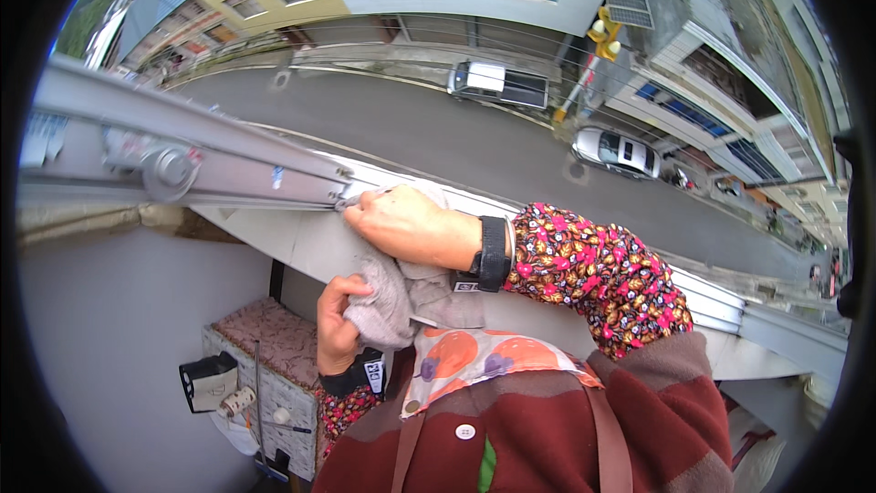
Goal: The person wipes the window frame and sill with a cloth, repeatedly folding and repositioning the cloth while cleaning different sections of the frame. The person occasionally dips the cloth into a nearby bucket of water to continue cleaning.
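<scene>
A damp-looking grey cloth (383,306) hangs in folds over the white window sill (283,236). My left hand (338,321) is closed around a bunched part of it, at the sill's inner edge. Farther out, my right hand (401,224) is closed and pressed down at the corner where the window frame (301,178) meets the white window track (365,169). Bits of grey cloth show around its fingers; its fingertips are partly hidden. Both wrists wear dark bands, and my sleeves are flowered.
A round metal knob (171,172) sits on the window frame at left. Below left stands a cloth-topped box-like table (265,333) with several small items by it. Outside lies a street (365,114) far below, with a pickup truck (497,84) and a silver car (616,152).
</scene>
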### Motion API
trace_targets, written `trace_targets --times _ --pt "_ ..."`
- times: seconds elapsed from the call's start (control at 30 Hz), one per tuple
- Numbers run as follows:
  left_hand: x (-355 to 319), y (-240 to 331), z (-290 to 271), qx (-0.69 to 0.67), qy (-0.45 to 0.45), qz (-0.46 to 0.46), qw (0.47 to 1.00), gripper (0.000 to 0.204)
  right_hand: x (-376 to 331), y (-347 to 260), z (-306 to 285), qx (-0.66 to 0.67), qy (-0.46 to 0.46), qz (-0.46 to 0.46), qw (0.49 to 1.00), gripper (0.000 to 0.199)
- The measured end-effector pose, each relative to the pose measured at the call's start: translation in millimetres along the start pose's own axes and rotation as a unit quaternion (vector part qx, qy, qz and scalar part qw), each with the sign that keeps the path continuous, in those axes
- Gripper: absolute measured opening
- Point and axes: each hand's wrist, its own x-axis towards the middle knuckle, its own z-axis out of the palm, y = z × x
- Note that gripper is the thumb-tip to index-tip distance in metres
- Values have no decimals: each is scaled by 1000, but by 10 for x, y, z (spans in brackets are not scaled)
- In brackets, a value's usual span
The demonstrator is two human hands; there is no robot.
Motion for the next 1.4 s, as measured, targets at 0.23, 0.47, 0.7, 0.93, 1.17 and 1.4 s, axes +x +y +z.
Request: trace_targets --times 0.23,0.47,0.7,0.93,1.17,1.4 --pt "-15 162 -66 -132 5 27 991 21 -438 201 -548 115 -134 74 981 19" --pt "-144 431 -204 -188 497 -94 842 125 -649 204 -664 240 -86 154 955 41" --pt "-317 726 -806 -191 -81 -119 971 105 -749 -89 -422 141 11 109 984 19" --pt "-567 528 -208 126 193 223 947 80 -843 -567 -946 198 159 78 964 23" --pt "-512 548 509 104 162 108 975 90 -743 -1059 -1245 267 197 -68 941 26" --pt "-383 83 767 8 -101 -55 993 63 -645 -419 -947 55 199 35 978 25"
